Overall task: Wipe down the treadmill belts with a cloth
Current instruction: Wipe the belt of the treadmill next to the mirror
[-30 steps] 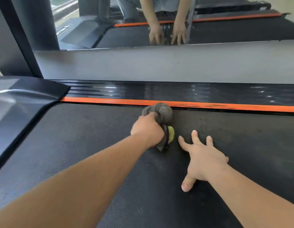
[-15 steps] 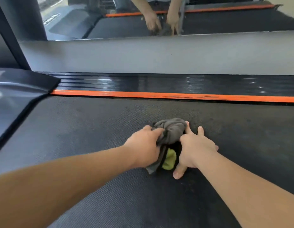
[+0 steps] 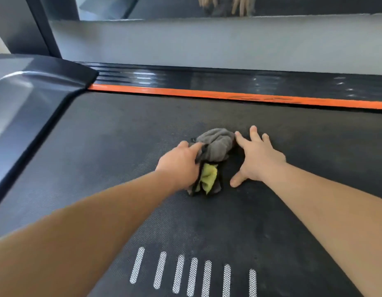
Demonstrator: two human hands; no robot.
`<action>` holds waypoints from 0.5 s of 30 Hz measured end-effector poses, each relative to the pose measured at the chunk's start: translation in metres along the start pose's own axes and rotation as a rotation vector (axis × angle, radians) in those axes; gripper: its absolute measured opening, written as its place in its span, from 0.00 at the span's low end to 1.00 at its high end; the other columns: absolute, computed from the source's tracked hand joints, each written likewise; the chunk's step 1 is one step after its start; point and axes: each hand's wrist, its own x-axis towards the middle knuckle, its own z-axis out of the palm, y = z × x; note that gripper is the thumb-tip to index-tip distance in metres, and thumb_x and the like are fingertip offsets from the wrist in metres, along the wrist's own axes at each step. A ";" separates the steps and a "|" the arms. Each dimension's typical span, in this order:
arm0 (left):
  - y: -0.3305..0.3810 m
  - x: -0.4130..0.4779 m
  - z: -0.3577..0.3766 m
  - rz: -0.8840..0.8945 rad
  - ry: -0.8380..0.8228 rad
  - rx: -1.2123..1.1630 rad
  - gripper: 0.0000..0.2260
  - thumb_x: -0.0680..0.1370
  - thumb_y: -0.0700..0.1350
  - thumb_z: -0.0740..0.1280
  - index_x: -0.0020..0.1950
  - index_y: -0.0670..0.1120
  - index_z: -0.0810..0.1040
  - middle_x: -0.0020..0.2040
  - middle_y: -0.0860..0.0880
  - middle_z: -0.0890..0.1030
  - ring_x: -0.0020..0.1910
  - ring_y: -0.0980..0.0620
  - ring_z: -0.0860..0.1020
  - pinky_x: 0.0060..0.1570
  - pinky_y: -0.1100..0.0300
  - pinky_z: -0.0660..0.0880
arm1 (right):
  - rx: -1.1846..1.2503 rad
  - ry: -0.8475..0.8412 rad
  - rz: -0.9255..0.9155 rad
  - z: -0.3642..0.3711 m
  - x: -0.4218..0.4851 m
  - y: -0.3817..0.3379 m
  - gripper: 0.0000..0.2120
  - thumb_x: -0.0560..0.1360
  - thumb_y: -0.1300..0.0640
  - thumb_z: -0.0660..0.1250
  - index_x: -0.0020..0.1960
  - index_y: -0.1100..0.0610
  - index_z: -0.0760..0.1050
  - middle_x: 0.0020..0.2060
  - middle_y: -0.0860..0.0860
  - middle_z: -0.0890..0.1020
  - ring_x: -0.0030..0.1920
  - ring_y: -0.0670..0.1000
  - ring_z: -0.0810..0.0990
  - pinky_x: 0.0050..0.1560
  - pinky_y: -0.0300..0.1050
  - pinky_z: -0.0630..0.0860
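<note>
Gripping the bunched cloth (image 3: 217, 145), left fingers (image 3: 195, 147) curl; right fingers (image 3: 254, 135) lie spread beside it.

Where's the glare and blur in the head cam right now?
Head view: glare streaks on the glossy side rail and a bright sheen on the motor cover; forearms and frame edges are motion-blurred; the cloth and belt weave below it look sharpest.

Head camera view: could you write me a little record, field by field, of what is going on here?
Place: black treadmill belt, orange stripe along its far edge
Cloth: bunched, grey with a yellow-green side, lying on the belt
Left hand: grips the cloth
Right hand: fingers spread, flat on the belt beside the cloth, holding nothing
Markings: row of white dashes near the camera
</note>
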 end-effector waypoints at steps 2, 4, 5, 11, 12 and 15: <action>-0.010 0.004 -0.012 -0.134 0.046 0.012 0.23 0.81 0.47 0.60 0.77 0.56 0.65 0.62 0.44 0.70 0.58 0.36 0.76 0.52 0.46 0.75 | 0.030 0.128 -0.040 0.012 -0.024 0.011 0.62 0.65 0.36 0.81 0.82 0.37 0.38 0.82 0.46 0.35 0.83 0.56 0.40 0.68 0.66 0.71; -0.015 -0.001 -0.013 -0.255 0.066 -0.091 0.20 0.81 0.46 0.59 0.74 0.54 0.68 0.63 0.43 0.70 0.58 0.35 0.76 0.54 0.45 0.76 | 0.016 0.181 -0.105 0.024 -0.051 0.023 0.51 0.74 0.37 0.74 0.83 0.39 0.41 0.83 0.46 0.40 0.83 0.55 0.44 0.68 0.64 0.72; -0.016 -0.009 -0.009 -0.280 0.067 -0.146 0.18 0.81 0.47 0.59 0.72 0.53 0.69 0.63 0.42 0.71 0.57 0.35 0.77 0.55 0.45 0.77 | 0.017 0.172 -0.132 0.028 -0.062 0.029 0.47 0.76 0.39 0.72 0.83 0.40 0.43 0.83 0.46 0.43 0.83 0.54 0.46 0.68 0.62 0.73; -0.006 -0.077 0.009 -0.192 -0.009 -0.163 0.14 0.81 0.50 0.61 0.66 0.52 0.72 0.60 0.44 0.74 0.58 0.37 0.76 0.56 0.47 0.76 | 0.099 0.059 -0.120 0.040 -0.108 0.053 0.36 0.79 0.43 0.69 0.82 0.42 0.56 0.83 0.49 0.54 0.82 0.52 0.56 0.73 0.57 0.68; -0.009 -0.084 0.006 -0.169 -0.036 -0.184 0.12 0.81 0.50 0.62 0.64 0.51 0.74 0.59 0.45 0.76 0.58 0.38 0.77 0.55 0.49 0.76 | 0.129 0.055 -0.102 0.039 -0.115 0.056 0.36 0.79 0.44 0.70 0.82 0.43 0.58 0.83 0.49 0.57 0.81 0.52 0.58 0.74 0.55 0.67; -0.025 -0.093 -0.010 -0.156 -0.114 -0.251 0.04 0.78 0.49 0.66 0.53 0.52 0.77 0.51 0.49 0.81 0.53 0.42 0.80 0.53 0.52 0.77 | 0.212 0.079 -0.066 0.041 -0.132 0.064 0.36 0.75 0.49 0.75 0.80 0.47 0.65 0.77 0.49 0.68 0.76 0.52 0.68 0.70 0.50 0.70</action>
